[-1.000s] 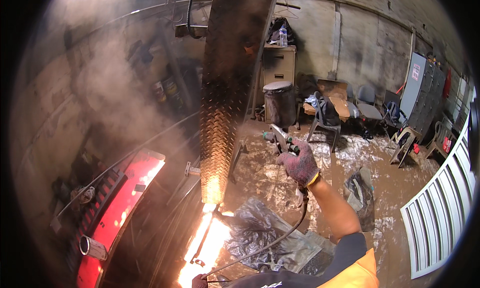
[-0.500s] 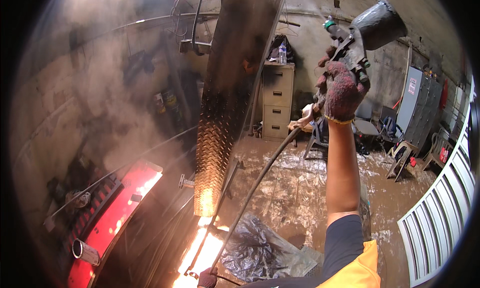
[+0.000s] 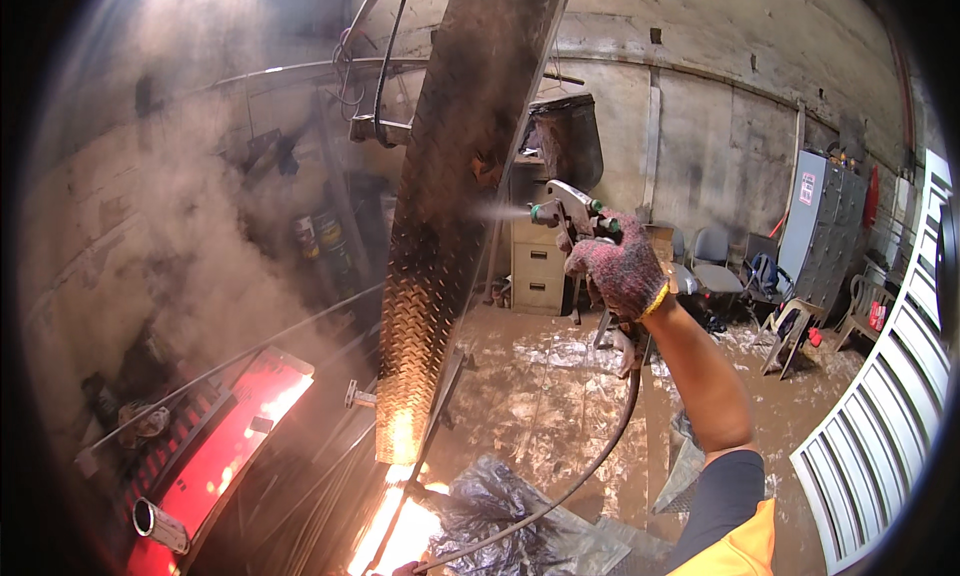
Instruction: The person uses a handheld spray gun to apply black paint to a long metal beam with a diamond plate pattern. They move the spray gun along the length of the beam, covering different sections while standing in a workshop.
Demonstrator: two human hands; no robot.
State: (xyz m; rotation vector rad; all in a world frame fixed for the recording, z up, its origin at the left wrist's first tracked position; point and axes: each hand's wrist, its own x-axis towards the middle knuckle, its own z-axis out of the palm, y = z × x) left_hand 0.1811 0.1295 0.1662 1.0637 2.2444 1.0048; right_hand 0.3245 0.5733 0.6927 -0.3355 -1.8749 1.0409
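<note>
Showing only partly: left hand [image 3: 409, 569]

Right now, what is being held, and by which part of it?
The right grip holds a spray gun by its handle; the left grip barely shows, so its hold cannot be told.

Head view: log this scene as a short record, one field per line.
Right hand: gloved, holding a spray gun
Left hand: barely visible at the lower edge, by the hose; grip unclear
Spray: pale mist between the spray gun and a long patterned panel
Panel surface: dark above, brightly lit at its lower end
Floor: crumpled plastic sheet on it
Background: drawer cabinet, chairs, grey lockers
</note>
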